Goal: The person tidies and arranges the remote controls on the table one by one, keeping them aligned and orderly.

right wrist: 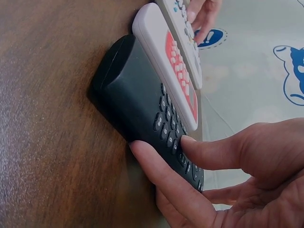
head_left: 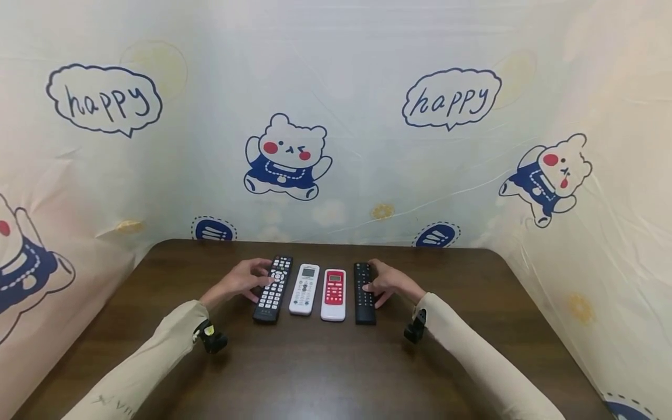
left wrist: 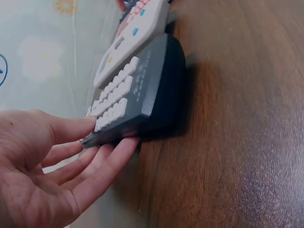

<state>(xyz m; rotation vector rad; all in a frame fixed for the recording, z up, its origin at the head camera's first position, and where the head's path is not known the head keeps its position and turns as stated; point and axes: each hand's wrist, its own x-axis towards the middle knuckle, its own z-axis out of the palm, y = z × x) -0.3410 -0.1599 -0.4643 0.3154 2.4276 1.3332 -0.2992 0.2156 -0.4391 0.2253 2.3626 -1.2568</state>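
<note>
Four remote controls lie in a row on the table. At the left end is a black remote control with white buttons (head_left: 272,291); my left hand (head_left: 245,279) pinches its outer edge, thumb on the buttons and fingers along the side. A plain black remote control (head_left: 364,303) is at the right end. My right hand (head_left: 387,280) grips that one, its thumb (right wrist: 209,151) over the keys and its fingers against the outer side. Between them lie a white remote control (head_left: 304,289) and a white remote control with a red face (head_left: 333,294), neither touched by a hand.
The brown wooden table (head_left: 315,373) extends toward me and to both sides. Behind it hangs a pale curtain (head_left: 362,76) with cartoon bears, which also encloses the left and right. A small black camera (head_left: 211,337) is strapped on the left wrist, another camera (head_left: 416,328) on the right.
</note>
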